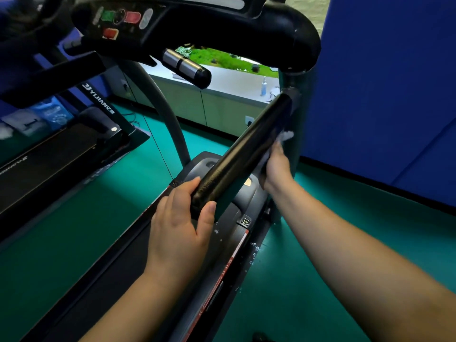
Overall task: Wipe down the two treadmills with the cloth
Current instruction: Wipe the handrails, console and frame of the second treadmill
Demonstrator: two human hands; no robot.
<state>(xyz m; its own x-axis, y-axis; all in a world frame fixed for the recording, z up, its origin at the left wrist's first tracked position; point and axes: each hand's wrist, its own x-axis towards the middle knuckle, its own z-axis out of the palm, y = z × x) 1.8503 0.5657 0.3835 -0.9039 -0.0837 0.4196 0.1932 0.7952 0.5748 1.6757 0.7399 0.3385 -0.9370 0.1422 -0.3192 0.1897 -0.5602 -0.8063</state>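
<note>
Bare skin on both sides, from fingers to the frame's edge. Left hand (177,228): back of it showing, broad, knuckles smooth and low, thumb thick with a short nail cut close. Left forearm (123,309): uncovered from the wrist down to the bottom edge, smooth, narrow at the wrist and wider lower down. Right hand (276,169): smaller in the picture and softened by blur, fingers too smeared to tell apart. Right forearm (357,250): long, uncovered from the wrist out to the right edge, widening steadily toward the corner, outline slightly blurred.
</note>
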